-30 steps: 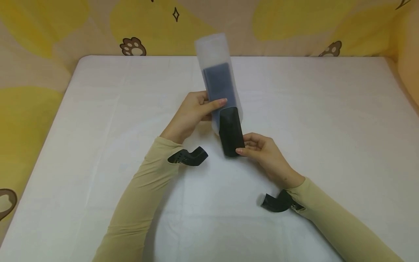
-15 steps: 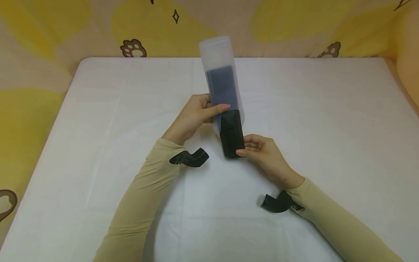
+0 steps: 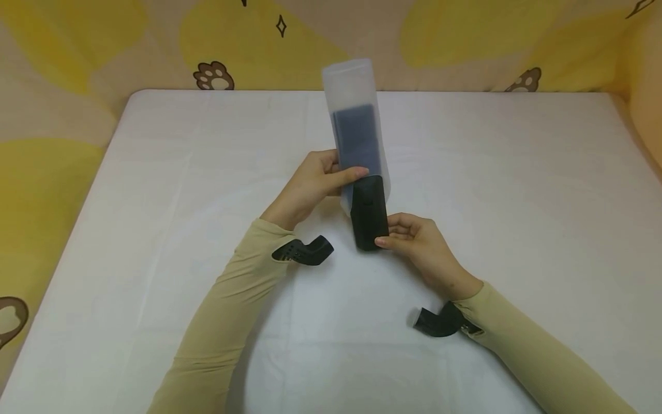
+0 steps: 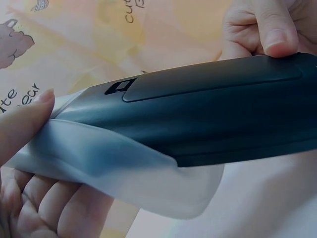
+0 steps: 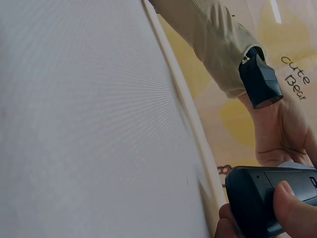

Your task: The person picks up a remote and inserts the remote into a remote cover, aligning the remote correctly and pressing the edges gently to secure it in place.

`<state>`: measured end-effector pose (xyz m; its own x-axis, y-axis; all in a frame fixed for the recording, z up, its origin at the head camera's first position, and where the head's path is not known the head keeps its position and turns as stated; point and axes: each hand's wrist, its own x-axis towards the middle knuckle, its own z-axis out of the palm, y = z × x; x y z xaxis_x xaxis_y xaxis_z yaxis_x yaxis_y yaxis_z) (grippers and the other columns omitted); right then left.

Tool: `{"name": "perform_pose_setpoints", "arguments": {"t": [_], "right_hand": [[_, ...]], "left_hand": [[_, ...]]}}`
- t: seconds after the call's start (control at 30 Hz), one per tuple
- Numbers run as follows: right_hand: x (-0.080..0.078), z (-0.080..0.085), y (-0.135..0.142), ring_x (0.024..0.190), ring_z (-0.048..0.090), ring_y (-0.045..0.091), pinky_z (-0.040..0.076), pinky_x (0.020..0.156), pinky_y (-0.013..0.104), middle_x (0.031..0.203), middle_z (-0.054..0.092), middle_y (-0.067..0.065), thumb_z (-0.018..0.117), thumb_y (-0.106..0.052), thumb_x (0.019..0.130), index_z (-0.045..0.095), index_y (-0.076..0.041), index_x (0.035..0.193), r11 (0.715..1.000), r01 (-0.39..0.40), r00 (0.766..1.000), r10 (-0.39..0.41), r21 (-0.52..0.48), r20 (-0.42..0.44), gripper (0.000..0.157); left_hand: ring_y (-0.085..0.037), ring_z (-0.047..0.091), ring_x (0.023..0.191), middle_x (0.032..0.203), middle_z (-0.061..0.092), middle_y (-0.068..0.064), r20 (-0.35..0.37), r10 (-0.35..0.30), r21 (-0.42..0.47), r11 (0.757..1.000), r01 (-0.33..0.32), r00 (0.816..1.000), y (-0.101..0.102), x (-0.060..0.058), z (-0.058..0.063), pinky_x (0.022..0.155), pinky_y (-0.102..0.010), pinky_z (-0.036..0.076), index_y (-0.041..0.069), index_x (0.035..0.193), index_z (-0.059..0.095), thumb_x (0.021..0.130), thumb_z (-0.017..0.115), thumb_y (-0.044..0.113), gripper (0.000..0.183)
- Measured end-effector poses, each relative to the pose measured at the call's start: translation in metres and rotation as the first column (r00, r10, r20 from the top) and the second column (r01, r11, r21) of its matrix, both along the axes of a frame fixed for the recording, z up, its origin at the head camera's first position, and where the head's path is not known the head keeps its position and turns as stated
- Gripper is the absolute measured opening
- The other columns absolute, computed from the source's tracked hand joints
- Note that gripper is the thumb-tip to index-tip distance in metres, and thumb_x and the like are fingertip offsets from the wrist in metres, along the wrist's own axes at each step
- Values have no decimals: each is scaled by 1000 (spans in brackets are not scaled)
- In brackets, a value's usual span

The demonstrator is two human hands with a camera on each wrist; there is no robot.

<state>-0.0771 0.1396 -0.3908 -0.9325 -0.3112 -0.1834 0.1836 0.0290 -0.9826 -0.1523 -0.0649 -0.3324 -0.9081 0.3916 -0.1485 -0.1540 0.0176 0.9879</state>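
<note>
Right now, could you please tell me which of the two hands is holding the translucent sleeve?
The left hand, its fingers under the translucent sleeve; the right hand instead grips the black device by its end outside the sleeve.

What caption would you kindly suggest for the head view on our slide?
Left grip on a translucent cover, right grip on the black device partly inside it, above a white table.
</note>
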Motion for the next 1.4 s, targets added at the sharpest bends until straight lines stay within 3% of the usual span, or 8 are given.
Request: {"name": "perform_pose_setpoints", "arguments": {"t": [0.4, 1.4], "right_hand": [[0, 1, -1, 85, 66, 17, 53, 78, 26, 94, 68, 9, 67, 6, 81, 55, 13, 113, 1000, 10, 1000, -10, -4, 2, 35], [1, 1, -4, 86, 65, 14, 53, 78, 24, 90, 70, 4, 68, 5, 82, 55, 13, 113, 998, 59, 998, -59, -2, 27, 35]], "left_hand": [[-23, 64, 100, 112, 65, -21, -4, -22, -8, 1000, 22, 1000, -1, 1, 0, 84, -35, 53, -7, 123, 55, 90, 64, 5, 36], [-19, 65, 94, 101, 69, -16, -15, -47, -37, 998, 47, 999, -1, 0, -5, 82, -35, 53, -5, 118, 58, 89, 66, 8, 33]]}}
